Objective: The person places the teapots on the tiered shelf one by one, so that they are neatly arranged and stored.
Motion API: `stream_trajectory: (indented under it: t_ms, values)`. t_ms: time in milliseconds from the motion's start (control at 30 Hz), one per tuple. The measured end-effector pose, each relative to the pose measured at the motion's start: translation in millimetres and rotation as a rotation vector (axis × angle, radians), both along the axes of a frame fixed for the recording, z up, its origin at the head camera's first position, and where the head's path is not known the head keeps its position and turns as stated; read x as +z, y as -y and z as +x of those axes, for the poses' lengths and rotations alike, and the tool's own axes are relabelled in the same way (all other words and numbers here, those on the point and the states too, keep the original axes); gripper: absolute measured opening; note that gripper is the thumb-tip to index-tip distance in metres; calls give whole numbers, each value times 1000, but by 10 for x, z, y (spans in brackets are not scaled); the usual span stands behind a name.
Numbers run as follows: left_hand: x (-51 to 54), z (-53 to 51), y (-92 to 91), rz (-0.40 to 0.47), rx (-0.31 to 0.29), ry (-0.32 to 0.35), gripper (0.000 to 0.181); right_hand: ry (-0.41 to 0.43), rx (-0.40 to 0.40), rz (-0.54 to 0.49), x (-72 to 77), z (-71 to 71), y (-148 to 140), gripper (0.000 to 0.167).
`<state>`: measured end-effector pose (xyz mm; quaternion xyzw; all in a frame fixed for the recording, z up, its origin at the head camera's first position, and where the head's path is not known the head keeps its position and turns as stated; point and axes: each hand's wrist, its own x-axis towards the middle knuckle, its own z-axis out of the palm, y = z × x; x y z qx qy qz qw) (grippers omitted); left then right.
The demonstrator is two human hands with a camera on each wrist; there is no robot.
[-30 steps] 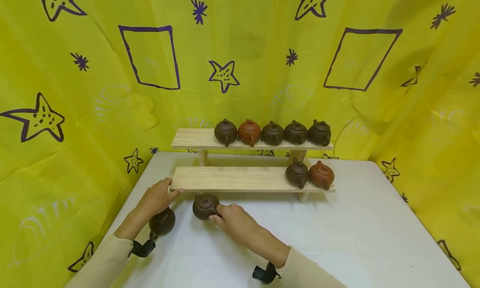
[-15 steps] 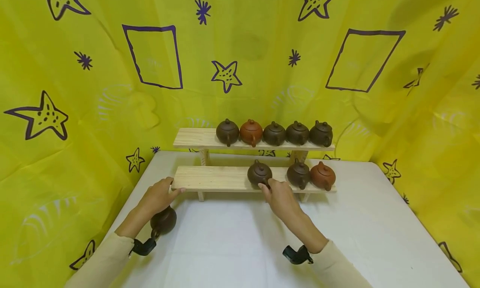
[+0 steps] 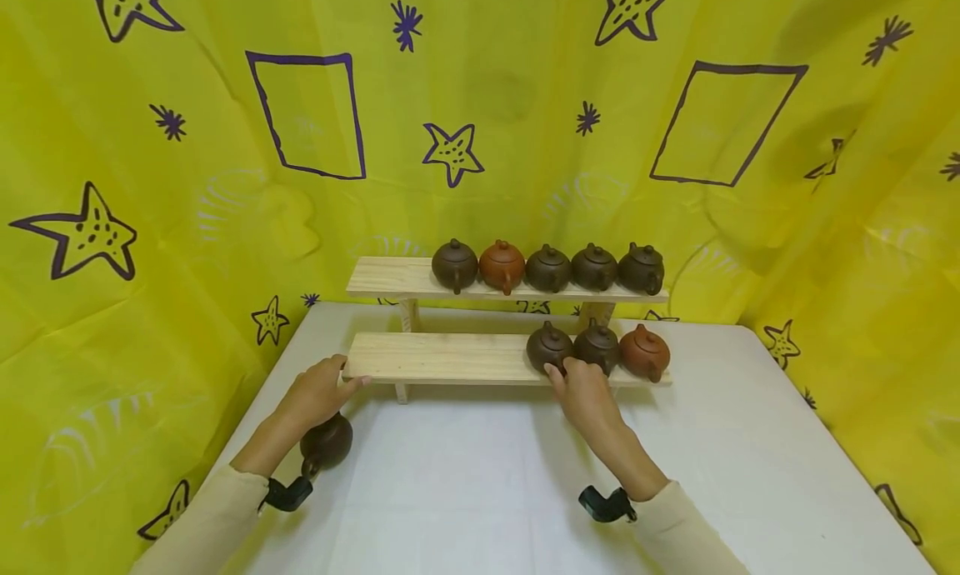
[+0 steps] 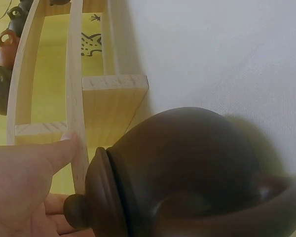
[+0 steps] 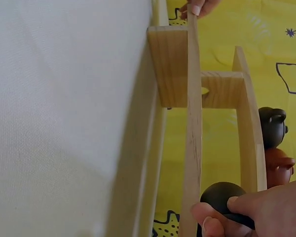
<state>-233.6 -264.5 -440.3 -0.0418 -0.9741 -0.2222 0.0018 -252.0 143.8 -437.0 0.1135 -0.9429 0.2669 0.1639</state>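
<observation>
My right hand (image 3: 588,398) pinches the handle of a dark brown teapot (image 3: 547,346) on the lower shelf board (image 3: 442,358). That teapot stands close beside another dark teapot (image 3: 596,342), with a reddish one (image 3: 643,352) at the right end. In the right wrist view, thumb and fingers close on the handle of the dark teapot (image 5: 222,195). My left hand (image 3: 309,400) grips the left end of the lower board, thumb on its front edge. Under the left wrist, a dark teapot (image 3: 327,443) rests on the white table; it looms large in the left wrist view.
The upper shelf board (image 3: 390,275) bears a row of several teapots, among them a reddish one (image 3: 502,264). Wooden legs (image 3: 402,393) hold up the stand. White cloth covers the table (image 3: 450,475), and a yellow patterned curtain (image 3: 495,75) hangs behind.
My right hand has carried the dark teapot from above the table front onto the lower board, then rightward beside the other dark one. My left hand keeps its grip on the board end.
</observation>
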Motion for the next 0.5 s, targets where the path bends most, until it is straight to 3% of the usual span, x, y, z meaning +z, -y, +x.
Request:
stream_trajectory:
  t_ms: [500]
  values:
    - [-5,-8,15,5,-4,-1,61,28,-37,34,8,-47,23,38]
